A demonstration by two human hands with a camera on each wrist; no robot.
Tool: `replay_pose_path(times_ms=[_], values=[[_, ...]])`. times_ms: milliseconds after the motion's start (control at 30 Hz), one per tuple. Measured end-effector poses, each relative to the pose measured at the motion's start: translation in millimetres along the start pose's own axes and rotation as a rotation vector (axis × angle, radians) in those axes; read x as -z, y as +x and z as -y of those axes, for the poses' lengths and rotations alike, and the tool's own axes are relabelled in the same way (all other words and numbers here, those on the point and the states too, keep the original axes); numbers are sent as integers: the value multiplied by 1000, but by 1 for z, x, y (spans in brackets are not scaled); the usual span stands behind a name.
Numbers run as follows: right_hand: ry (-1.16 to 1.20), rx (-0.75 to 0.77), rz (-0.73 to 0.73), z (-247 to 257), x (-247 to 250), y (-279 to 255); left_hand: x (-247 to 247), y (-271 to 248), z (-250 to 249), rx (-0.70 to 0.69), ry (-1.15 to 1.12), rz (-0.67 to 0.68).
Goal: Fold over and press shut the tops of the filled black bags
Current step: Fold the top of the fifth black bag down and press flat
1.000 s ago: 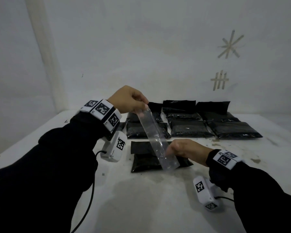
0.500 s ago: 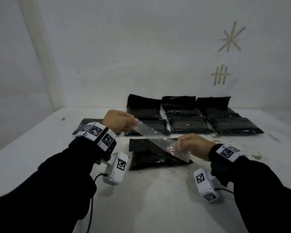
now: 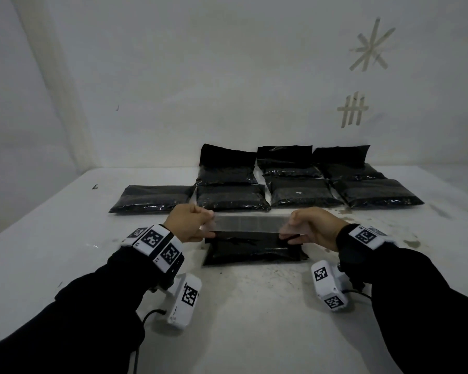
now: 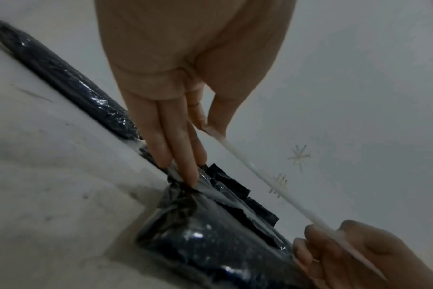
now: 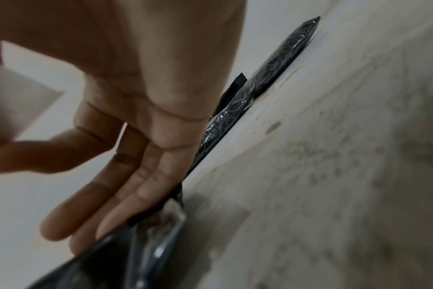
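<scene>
Head view: the left hand (image 3: 190,222) and right hand (image 3: 312,227) are each pinching one end of the clear strip (image 3: 247,223), which is now being held level across the top of the near black bag (image 3: 254,251) at the bench's middle, no longer slanted; sealing is likely next. Sealed bags (image 3: 303,182) are lying toward the far edge.

Left wrist view: thumb and forefinger are pinching the strip edge (image 4: 260,172); remaining fingers (image 4: 176,156), pressed together, are touching the bag corner.

Right wrist view: straight fingers (image 5: 126,195) are resting on the bag; the pinch itself is blurred.
</scene>
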State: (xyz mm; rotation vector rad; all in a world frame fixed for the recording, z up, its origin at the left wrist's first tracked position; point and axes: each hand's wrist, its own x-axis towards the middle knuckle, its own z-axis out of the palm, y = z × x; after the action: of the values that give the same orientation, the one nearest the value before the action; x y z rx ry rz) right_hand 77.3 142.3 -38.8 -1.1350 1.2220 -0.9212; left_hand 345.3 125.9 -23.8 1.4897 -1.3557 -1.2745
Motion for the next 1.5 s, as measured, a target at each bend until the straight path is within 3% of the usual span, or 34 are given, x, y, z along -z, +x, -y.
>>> replay_pose_path(times_ms=[333,833,1333,1500], values=[[-192,-21,-121,0,3,-2,-1,1,10,-14,105,9],[-285,-43,-150,0,6,-6,4,-4,8,-50,141,79],[-434,-24,-129,-2,5,-3,5,3,14,-4,210,1],[-487,-14,-137,-1,2,-5,4,8,18,-9,362,-66]])
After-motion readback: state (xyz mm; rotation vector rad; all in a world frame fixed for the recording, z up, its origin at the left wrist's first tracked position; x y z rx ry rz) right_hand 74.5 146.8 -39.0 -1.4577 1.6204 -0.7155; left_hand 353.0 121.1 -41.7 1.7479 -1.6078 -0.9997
